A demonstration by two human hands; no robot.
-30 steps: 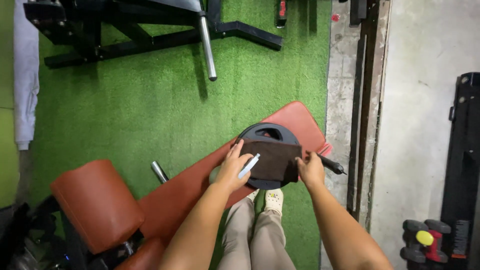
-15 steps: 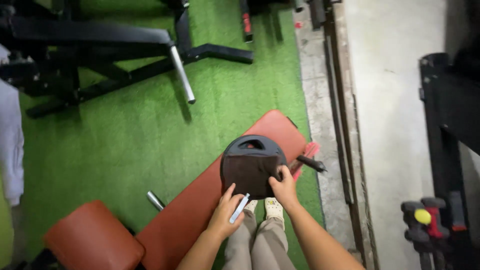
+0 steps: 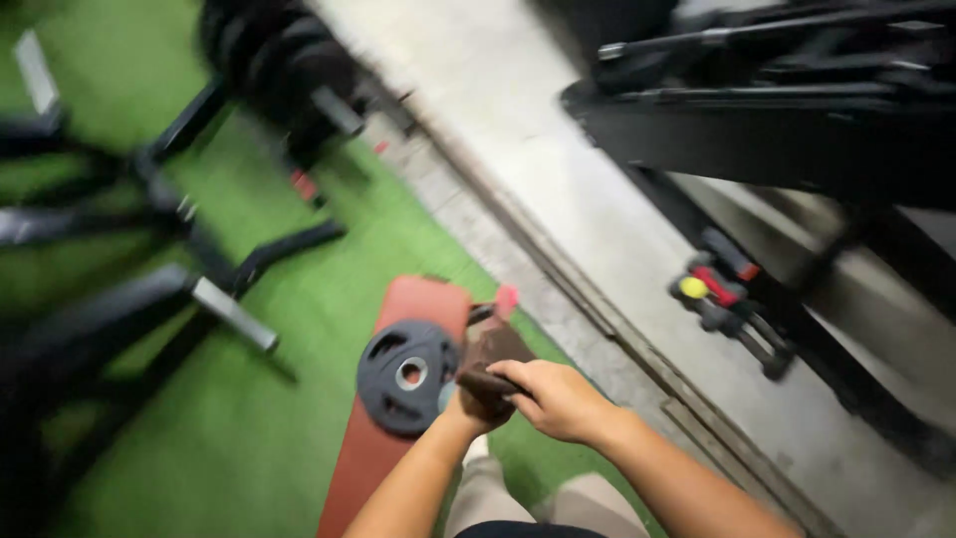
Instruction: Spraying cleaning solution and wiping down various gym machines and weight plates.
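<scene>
A black round weight plate (image 3: pixel 406 377) lies flat on the red padded bench (image 3: pixel 416 299), its centre hole showing. My right hand (image 3: pixel 558 399) grips a dark brown cloth (image 3: pixel 493 351) bunched just right of the plate. My left hand (image 3: pixel 466 410) sits under the cloth beside the plate's right edge and is mostly hidden; what it holds cannot be seen. The frame is blurred by head motion.
Green turf (image 3: pixel 259 399) surrounds the bench, with black machine frames (image 3: pixel 149 279) to the left. A concrete strip (image 3: pixel 558 199) runs to the right. Small dumbbells (image 3: pixel 722 299) lie by a dark rack (image 3: pixel 797 130) at the upper right.
The cloth has come off the plate and is now bunched in my right hand, leaving the plate bare. The view swung right. The white tube in my left hand is no longer visible.
</scene>
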